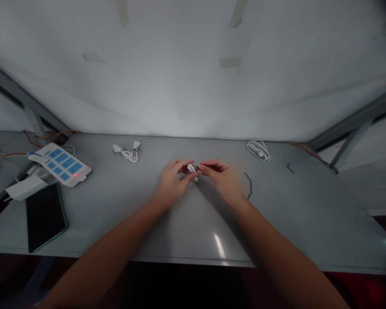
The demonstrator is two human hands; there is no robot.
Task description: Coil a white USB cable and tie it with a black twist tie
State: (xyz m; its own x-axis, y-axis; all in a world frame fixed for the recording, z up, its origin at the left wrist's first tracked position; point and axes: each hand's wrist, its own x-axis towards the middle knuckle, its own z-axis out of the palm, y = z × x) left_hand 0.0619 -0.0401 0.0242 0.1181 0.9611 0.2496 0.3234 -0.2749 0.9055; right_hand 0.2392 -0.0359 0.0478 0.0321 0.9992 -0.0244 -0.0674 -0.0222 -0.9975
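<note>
Head view: looking forward and down across a grey metal tabletop (276, 214), with both forearms reaching in from the near edge.

Left hand: the left hand (173, 179) is curled, its fingertips (183, 165) pinching one side of a small white cable bundle (191, 168).

Right hand: the right hand (220, 179) comes in from the other side, its fingertips (202, 168) closing on the same bundle.

Hands: together, fingertips meeting around the bundle at the middle of the tabletop.

Held items: a thin black wire tie (196, 166) shows at the bundle, between the fingers; its exact wrap is too small to tell.

Nearby: a loose black wire (250, 185) lies just beside the right hand, and a short black wire (290, 168) lies farther right.

Far side: a tied white cable coil (127, 151) lies left of centre, and a second white cable coil (258, 150) lies right of centre.

Left side: a white power strip (62, 164) with blue switches sits at an angle, touching a white power adapter (25, 187); a black tablet (45, 216) lies just below them.

Behind: a white wall (193, 94) with tape patches (230, 62) rises past the tabletop, between grey metal frame bars (354, 124).
</note>
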